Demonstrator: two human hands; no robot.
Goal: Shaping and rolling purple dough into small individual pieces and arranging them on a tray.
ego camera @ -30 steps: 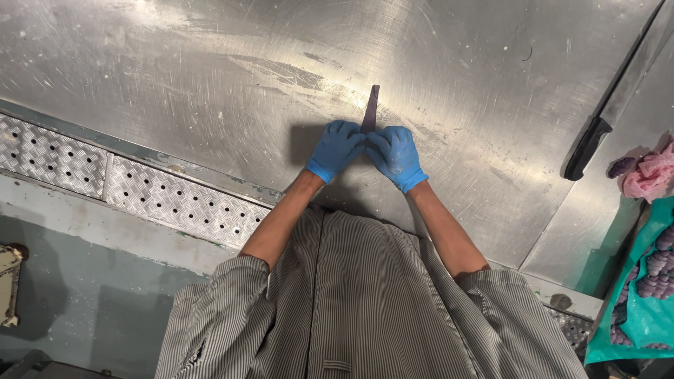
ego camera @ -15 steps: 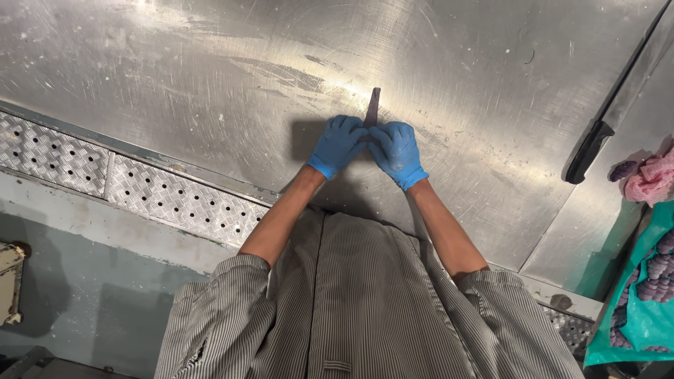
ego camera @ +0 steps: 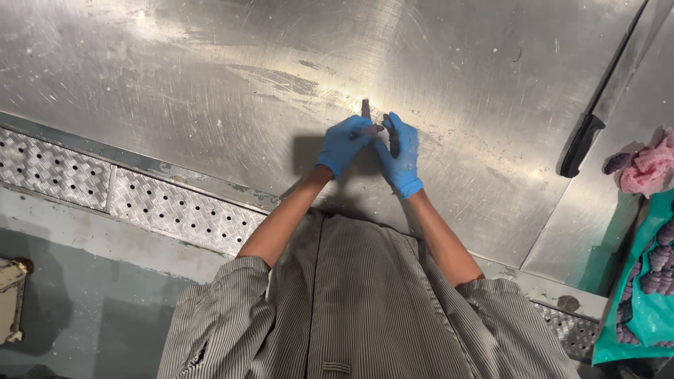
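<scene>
Both blue-gloved hands, the left hand and right hand, are pinching one small dark strip over the shiny bench, grip closed, with the work looking only partway done.

Teal bag at right edge.

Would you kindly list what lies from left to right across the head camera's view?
Perforated metal grate → left hand → thin dark strip pinched at the fingertips → right hand → black-handled knife → pink cloth.

dark strip mostly hidden by gloved hands, teal tray cut off at right edge
</scene>
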